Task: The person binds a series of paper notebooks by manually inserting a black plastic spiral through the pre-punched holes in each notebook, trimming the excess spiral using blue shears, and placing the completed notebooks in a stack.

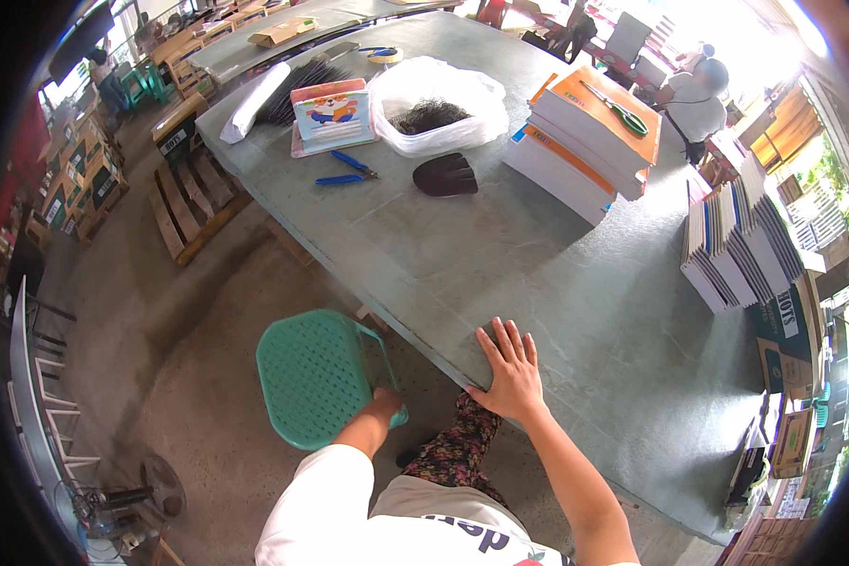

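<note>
**Hands on table edge and stool**

The grey table [500, 255] fills the middle of the frame. The right hand [512, 370] lies flat and open on its near edge, as if for support. The left hand [384, 400] touches the green stool [316, 375] at lower left; whether it grips the stool I cannot tell. Orange-covered book stacks [585, 141] with green scissors [618, 108] stand at upper right, and a white bag [434, 104] at top centre.

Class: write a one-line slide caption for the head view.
Right hand flat on table edge; left hand grips green stool.

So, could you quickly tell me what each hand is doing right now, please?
Left hand: at the near edge of the green plastic stool; whether it grips cannot be told.
Right hand: open, flat on the grey table edge, holding nothing.
</note>
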The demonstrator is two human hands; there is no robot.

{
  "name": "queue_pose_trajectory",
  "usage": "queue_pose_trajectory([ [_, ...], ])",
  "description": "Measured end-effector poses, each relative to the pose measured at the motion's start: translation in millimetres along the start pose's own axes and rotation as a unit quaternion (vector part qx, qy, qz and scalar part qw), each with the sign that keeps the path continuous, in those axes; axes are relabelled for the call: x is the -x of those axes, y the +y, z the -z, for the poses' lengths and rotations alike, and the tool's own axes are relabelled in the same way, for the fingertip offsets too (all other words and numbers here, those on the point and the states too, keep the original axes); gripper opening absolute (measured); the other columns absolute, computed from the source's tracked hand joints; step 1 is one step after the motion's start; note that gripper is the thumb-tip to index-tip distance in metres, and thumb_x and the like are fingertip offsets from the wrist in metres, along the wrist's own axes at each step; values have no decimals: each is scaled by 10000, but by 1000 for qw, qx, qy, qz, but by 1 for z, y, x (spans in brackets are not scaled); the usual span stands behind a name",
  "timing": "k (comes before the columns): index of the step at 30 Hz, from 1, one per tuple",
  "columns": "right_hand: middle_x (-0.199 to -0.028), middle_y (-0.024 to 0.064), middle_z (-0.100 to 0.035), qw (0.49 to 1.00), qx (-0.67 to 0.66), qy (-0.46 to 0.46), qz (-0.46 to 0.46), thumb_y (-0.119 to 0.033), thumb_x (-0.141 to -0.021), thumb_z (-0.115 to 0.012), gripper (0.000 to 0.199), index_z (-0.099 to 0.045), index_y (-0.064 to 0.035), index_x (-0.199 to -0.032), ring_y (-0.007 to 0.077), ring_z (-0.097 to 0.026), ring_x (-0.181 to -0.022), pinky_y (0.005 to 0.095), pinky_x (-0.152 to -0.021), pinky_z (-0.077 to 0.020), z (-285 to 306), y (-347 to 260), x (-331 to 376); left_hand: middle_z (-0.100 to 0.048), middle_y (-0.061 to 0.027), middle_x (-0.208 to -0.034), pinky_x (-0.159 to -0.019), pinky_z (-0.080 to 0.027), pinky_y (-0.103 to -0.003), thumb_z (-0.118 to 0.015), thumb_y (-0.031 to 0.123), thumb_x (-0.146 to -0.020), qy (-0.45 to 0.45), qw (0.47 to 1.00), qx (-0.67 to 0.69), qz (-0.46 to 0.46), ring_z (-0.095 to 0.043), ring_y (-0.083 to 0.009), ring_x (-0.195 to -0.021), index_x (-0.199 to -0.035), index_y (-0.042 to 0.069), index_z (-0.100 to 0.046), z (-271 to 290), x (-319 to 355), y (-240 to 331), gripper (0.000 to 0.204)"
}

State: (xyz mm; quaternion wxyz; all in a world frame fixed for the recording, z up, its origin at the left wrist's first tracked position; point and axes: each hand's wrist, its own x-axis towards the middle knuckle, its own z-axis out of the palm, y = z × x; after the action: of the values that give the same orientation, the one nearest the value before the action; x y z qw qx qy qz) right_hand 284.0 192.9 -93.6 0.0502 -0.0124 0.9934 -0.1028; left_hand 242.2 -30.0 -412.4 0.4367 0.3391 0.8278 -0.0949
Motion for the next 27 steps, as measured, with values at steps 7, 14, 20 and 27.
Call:
queue_pose_trajectory([
  [7,-1507,97,-202,1000,-21,8,5,-439,-642,-746,947,-287,-193,-1433,270,-145,-1403,460,-1137,-113,-8,8,0,-606,-139,-1177,-843,-479,-460,-570,307,-820,147,987,49,-42,-587,-310,-1079,-1141,114,-624,19,-42,44,379],
  [14,-1507,112,-202,1000,2,0,-5,-426,-659,-733,927,-287,-177,-1433,287,-146,-1402,474,-1131,-114,1,8,1,-572,-171,-1205,-903,-424,-497,-579,360,-772,292,932,216,15,-542,-344,-1117,-1148,109,-595,99,7,-25,453],
  [20,-1515,85,-191,999,-45,8,15,-426,-695,-718,919,-242,-198,-1447,269,-131,-1408,475,-1137,-104,5,13,7,-601,-189,-1156,-919,-444,-450,-581,213,-774,154,954,108,233,-543,-333,-1131,-1096,26,-615,93,112,-124,374],
  [27,-1510,94,-197,999,-45,19,21,-468,-704,-698,901,-254,-205,-1442,276,-143,-1403,477,-1137,-107,4,18,8,-650,-185,-871,-711,-510,-478,-554,163,-803,523,785,175,284,-624,-386,-854,-893,59,-596,258,178,-130,143],
])
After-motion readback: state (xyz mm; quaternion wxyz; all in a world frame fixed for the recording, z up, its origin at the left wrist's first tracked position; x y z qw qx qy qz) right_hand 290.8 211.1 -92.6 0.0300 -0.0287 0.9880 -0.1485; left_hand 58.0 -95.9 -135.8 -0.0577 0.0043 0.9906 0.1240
